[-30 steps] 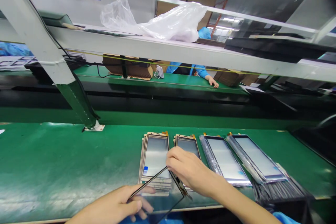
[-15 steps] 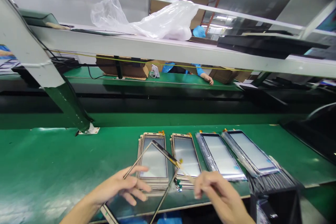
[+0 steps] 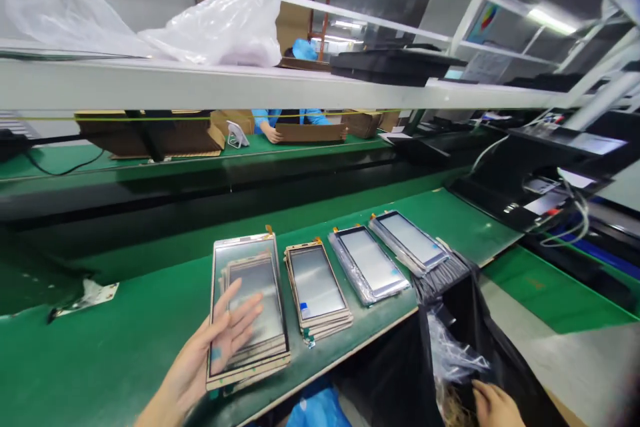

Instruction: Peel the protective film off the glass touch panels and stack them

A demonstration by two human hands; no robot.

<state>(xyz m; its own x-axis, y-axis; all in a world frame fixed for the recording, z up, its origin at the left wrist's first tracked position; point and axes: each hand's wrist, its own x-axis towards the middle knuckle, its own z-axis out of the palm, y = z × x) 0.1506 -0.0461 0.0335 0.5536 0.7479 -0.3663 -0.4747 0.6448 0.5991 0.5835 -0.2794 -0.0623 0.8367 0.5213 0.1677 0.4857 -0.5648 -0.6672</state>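
Note:
My left hand (image 3: 200, 347) holds a clear touch panel (image 3: 280, 320) with a pale frame and dark inner border, tilted up over a stack of similar panels (image 3: 263, 340). Its fingers show through the glass, spread behind it. Down at the lower right, my right hand (image 3: 495, 405) is over the mouth of a black bag (image 3: 520, 360), close to crumpled clear plastic film (image 3: 450, 347). The fingers there are curled together, and what they hold, if anything, cannot be made out.
Beside the held panel lie another panel stack (image 3: 320, 280) and two film-wrapped stacks (image 3: 370, 263) (image 3: 410, 240) along the green bench (image 3: 125, 340). A white shelf (image 3: 200, 87) crosses above, carrying plastic bags (image 3: 225, 23). Across the bench, a person in blue sleeves handles cardboard (image 3: 310, 133).
My view has swung right. The panel has turned to face me more squarely in my left hand. My right hand has moved from beside the panel down to the black bag.

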